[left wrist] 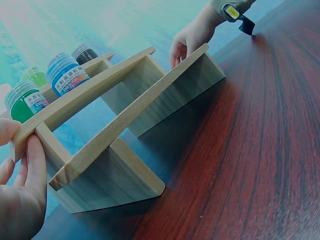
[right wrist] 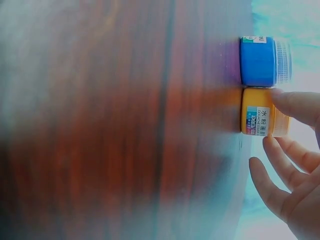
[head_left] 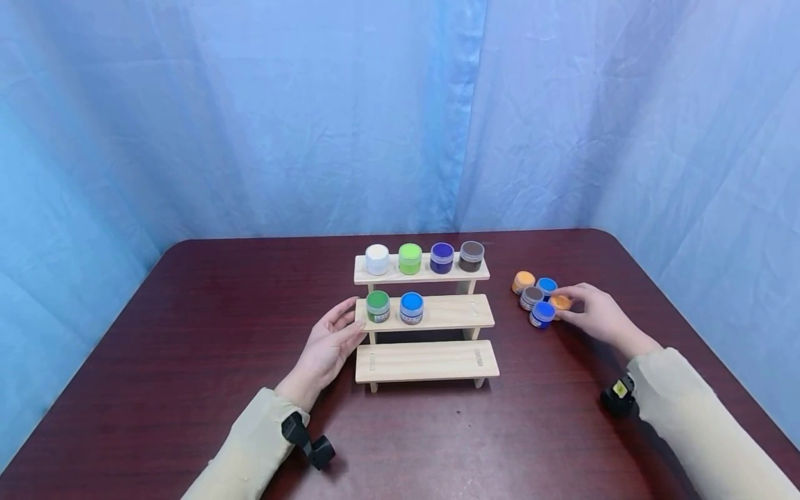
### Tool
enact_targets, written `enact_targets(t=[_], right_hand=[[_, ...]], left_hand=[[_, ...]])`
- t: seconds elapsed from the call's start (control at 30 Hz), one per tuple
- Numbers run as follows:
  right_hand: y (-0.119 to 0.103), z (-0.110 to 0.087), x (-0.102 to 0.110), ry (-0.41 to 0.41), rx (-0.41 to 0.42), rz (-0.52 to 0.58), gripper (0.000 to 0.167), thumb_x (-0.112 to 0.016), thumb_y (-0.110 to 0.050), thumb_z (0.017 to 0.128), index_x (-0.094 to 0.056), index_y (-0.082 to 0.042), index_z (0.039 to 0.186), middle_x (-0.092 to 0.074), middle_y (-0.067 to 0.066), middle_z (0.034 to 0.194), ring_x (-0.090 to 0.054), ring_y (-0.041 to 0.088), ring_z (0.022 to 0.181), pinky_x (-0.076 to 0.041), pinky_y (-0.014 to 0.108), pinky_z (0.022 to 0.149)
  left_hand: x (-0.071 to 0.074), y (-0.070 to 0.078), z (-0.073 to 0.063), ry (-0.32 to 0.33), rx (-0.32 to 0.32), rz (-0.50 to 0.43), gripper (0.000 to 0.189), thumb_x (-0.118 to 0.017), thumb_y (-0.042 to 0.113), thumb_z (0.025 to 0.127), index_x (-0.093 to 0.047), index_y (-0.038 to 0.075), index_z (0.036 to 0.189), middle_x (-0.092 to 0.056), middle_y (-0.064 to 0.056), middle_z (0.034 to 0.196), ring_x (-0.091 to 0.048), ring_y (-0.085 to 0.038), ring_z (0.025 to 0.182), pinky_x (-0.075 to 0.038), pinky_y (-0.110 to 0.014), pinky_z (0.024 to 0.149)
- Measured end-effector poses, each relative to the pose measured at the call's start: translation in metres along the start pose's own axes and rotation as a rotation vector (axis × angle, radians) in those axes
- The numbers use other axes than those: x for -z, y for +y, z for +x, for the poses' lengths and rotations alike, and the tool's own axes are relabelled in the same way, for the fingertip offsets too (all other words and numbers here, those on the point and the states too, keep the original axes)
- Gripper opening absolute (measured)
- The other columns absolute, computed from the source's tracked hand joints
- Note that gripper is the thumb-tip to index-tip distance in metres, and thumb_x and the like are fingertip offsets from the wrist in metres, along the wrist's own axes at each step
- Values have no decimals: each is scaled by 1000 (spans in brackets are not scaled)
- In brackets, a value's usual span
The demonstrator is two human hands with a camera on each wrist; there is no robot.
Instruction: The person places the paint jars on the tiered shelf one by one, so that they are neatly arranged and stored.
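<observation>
My left hand (head_left: 328, 347) grips the left end of the middle tier of a three-step wooden stand (head_left: 428, 361), the thumb near the green paint jar (head_left: 378, 307). Beside that jar stands a blue paint jar (head_left: 411, 308). To the right of the stand, my right hand (head_left: 594, 312) pinches a yellow-orange paint jar (right wrist: 257, 112) by its lid, thumb on one side and fingers on the other. That jar still sits on the table, right by a darker blue paint jar (right wrist: 257, 62). In the left wrist view, the right fingertips are hidden behind the stand.
On the top tier stand a white jar (head_left: 377, 260), a light green jar (head_left: 410, 259), a purple jar (head_left: 442, 258) and a dark brown jar (head_left: 471, 257). Clustered by my right hand are another orange jar (head_left: 523, 281), a grey-brown jar (head_left: 531, 298) and blue jars. A blue curtain (head_left: 312, 118) hangs behind.
</observation>
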State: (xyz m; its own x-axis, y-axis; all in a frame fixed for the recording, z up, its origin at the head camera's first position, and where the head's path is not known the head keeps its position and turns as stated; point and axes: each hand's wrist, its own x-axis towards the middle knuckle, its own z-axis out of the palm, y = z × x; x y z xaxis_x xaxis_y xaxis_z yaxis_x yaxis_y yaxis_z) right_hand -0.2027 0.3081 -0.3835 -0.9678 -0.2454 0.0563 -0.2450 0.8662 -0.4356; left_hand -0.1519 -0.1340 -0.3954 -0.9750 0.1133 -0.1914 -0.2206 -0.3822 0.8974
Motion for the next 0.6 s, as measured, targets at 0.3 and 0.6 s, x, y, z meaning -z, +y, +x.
enact_targets(t=[0.3, 0.6], right_hand=[[1, -1, -1, 1, -2, 6, 38, -69, -12, 86, -60, 1, 121, -58, 22, 109, -53, 35, 98, -49, 56, 86], [1, 0, -1, 16, 10, -5, 36, -69, -11, 85, -62, 1, 119, -59, 21, 108, -53, 33, 95, -49, 54, 84]], left_hand=[[-1, 0, 0, 2, -1, -9, 56, -47, -10, 92, -29, -1, 145, -53, 1, 102, -60, -2, 83, -52, -14, 76], [0, 0, 0, -3, -5, -9, 57, -46, -10, 92, -28, -1, 145, -53, 2, 101, -60, -2, 84, -52, -14, 77]])
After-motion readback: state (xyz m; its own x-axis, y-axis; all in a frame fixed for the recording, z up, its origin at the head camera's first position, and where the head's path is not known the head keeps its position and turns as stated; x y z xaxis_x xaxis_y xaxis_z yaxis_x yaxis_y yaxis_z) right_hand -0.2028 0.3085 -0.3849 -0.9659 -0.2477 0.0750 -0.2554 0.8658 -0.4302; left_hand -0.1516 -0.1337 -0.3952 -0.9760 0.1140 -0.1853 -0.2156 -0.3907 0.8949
